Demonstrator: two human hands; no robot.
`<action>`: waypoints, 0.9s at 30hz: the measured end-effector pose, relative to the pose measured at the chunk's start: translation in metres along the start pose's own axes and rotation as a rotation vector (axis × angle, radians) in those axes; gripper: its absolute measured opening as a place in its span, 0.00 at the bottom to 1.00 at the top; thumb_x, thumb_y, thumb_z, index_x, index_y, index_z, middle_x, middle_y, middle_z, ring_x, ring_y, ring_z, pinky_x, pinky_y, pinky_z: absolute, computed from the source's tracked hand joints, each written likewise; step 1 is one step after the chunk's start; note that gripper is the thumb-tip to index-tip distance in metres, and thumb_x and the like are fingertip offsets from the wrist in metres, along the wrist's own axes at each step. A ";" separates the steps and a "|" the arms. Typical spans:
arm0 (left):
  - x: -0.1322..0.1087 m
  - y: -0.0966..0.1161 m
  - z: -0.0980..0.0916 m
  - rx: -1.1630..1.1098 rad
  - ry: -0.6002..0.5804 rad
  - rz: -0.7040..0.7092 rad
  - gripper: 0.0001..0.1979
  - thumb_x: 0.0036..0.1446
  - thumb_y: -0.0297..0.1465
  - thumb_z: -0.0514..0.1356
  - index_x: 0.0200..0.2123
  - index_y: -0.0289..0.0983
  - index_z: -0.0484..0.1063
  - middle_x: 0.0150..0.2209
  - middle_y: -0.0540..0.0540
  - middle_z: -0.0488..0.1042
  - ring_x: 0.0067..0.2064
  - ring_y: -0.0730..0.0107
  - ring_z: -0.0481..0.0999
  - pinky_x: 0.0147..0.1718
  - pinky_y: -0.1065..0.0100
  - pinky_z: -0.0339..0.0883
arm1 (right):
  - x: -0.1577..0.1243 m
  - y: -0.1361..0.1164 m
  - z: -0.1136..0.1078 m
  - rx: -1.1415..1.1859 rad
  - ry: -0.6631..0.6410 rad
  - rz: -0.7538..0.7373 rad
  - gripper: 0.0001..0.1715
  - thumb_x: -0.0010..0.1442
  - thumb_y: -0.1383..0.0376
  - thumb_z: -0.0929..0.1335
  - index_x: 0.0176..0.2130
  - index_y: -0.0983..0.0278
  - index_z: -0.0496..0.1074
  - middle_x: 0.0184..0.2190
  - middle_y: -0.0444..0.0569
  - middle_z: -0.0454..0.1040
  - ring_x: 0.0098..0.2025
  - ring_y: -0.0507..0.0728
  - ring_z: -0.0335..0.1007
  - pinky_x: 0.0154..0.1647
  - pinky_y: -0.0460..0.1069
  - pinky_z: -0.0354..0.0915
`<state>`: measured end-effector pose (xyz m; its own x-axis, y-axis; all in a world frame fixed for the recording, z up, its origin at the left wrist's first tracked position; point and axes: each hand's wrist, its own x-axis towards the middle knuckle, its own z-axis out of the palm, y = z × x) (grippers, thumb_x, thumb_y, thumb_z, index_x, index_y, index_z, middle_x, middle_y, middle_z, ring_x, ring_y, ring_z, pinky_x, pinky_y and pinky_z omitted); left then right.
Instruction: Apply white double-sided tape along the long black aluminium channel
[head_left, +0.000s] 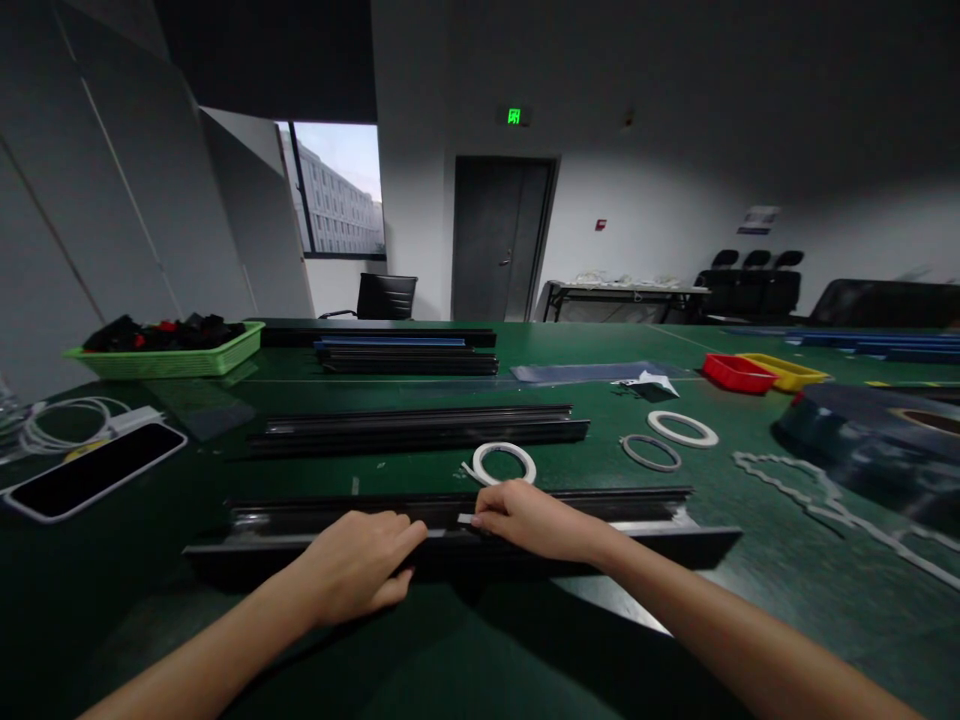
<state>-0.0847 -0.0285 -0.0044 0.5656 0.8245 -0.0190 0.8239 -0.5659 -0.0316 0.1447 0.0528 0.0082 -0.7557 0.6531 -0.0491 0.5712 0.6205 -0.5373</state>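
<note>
A long black channel-shaped profile point(652, 548) lies crosswise on the table in front of me, with a shiny strip along its inside. My left hand point(356, 565) is closed over its near wall, thumb below and fingers on top. My right hand point(532, 518) is closed in a pinch on a short white strip of tape point(465, 519), held just above the channel. Just behind my right fingers lies a roll of white tape point(529, 465) with a loose end at its left. A second black profile point(420, 434) rests farther back, parallel to the first.
On the right are another white roll point(709, 437), a grey ring point(652, 465), a crumpled white strip point(840, 512) and a large dark roll point(840, 445). A phone point(97, 470) and green basket point(180, 360) stand left. Red point(739, 375) and yellow trays point(787, 375) sit behind.
</note>
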 end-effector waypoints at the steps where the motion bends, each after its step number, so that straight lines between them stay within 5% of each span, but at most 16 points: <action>1: 0.000 0.000 0.000 -0.003 -0.006 0.000 0.09 0.56 0.31 0.50 0.42 0.40 0.62 0.37 0.46 0.72 0.38 0.64 0.72 0.34 0.66 0.64 | 0.000 0.000 0.000 -0.004 -0.002 0.001 0.18 0.60 0.56 0.60 0.32 0.65 0.72 0.27 0.47 0.72 0.29 0.52 0.65 0.28 0.45 0.56; 21: -0.008 -0.019 0.000 -0.026 -0.060 -0.160 0.10 0.49 0.36 0.53 0.35 0.40 0.67 0.35 0.46 0.76 0.34 0.61 0.75 0.33 0.64 0.65 | -0.004 -0.004 -0.003 0.011 -0.001 -0.041 0.17 0.60 0.63 0.58 0.38 0.65 0.73 0.35 0.50 0.74 0.35 0.54 0.67 0.36 0.47 0.59; 27: -0.008 -0.017 -0.001 -0.032 -0.055 -0.158 0.12 0.50 0.36 0.53 0.37 0.39 0.67 0.36 0.44 0.76 0.35 0.60 0.75 0.35 0.62 0.66 | -0.003 -0.003 -0.002 0.003 0.009 -0.005 0.15 0.60 0.63 0.59 0.36 0.65 0.72 0.32 0.48 0.73 0.32 0.53 0.66 0.32 0.46 0.58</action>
<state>-0.1031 -0.0250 -0.0024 0.4269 0.9015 -0.0708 0.9036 -0.4284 -0.0070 0.1458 0.0492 0.0116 -0.7554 0.6541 -0.0389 0.5668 0.6224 -0.5397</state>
